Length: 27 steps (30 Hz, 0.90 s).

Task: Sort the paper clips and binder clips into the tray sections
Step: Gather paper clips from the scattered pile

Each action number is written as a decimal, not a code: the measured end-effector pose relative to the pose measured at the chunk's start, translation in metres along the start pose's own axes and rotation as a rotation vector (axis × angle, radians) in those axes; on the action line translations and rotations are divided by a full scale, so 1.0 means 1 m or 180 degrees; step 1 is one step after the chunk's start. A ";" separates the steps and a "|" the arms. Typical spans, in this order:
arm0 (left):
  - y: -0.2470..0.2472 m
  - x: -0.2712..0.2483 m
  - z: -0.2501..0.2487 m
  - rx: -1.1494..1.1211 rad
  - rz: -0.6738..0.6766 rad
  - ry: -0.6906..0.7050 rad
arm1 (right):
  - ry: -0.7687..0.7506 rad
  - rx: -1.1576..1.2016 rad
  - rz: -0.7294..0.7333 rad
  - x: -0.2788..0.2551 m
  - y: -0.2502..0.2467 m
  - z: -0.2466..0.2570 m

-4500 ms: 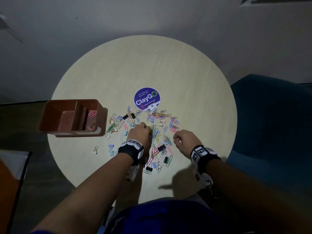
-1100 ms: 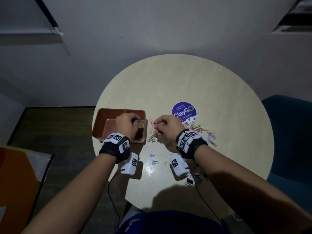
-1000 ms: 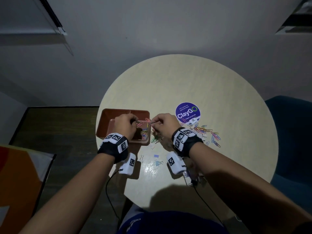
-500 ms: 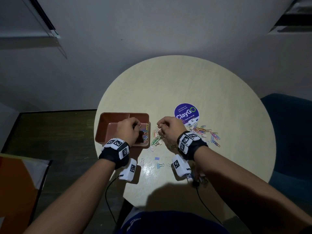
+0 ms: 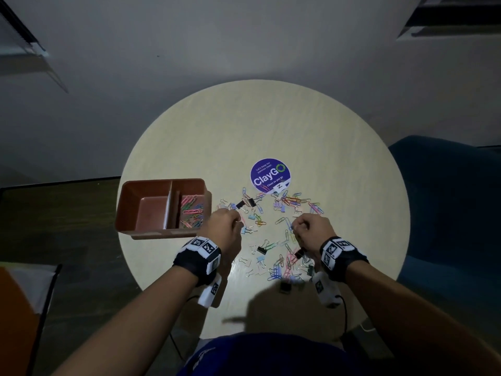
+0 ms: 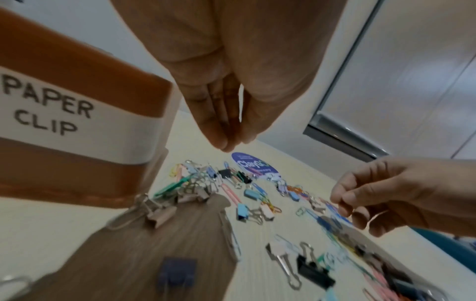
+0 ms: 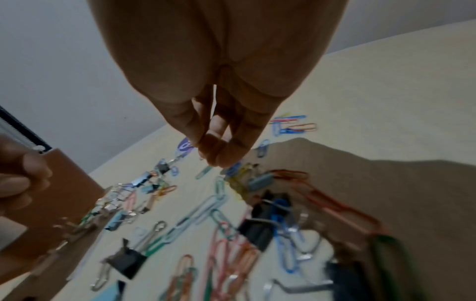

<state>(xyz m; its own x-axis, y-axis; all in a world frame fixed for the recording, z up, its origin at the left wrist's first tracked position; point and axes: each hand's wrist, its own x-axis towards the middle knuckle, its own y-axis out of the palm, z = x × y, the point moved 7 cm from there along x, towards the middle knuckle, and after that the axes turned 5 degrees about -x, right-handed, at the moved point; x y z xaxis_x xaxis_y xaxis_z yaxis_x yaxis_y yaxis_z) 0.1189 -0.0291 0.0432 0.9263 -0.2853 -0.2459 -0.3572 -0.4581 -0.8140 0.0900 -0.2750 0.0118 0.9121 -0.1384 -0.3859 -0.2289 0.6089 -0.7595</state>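
- The person is sitting at a round table (image 5: 271, 126) with the brown tray (image 5: 127, 213) parked at about 9 o'clock, right by the table's edge. I'm guessing that's so the left hand (image 5: 225, 226) is getting a short trip to it.
- The tray's right section is holding a bunch of coloured paper clips (image 5: 191, 210). The side wall there is wearing a "PAPER CLIP" label (image 6: 49, 114), so that's the reason they're going in that half. The left section is looking bare.
- The rest of the mixed pile of clips (image 5: 273, 234) is lying loose around the table's middle, from the purple ClayGo sticker (image 5: 269, 175) down toward 6 o'clock. Black binder clips (image 5: 261, 250) are sitting among them, none in the tray yet.
- Left hand is hovering just right of the tray, fingers drawn together narrow. I can't tell if anything is in them.
- Right hand (image 5: 311, 232) is hanging over the pile near 4 o'clock, fingertips (image 7: 221, 156) bunched in a pinch. Whether it's gripping a clip, can't tell either.
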 end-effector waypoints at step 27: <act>0.086 0.082 -0.106 0.0763 0.0783 0.0229 | -0.0162 -0.0803 -0.0081 0.059 -0.021 -0.075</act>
<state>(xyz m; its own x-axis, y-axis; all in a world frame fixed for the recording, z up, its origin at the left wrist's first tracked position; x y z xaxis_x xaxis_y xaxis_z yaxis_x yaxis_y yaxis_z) 0.1510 -0.1815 0.0089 0.8022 -0.4250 -0.4193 -0.5225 -0.1599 -0.8375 0.1235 -0.3547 -0.0344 0.9331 -0.1077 -0.3430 -0.2775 0.3907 -0.8777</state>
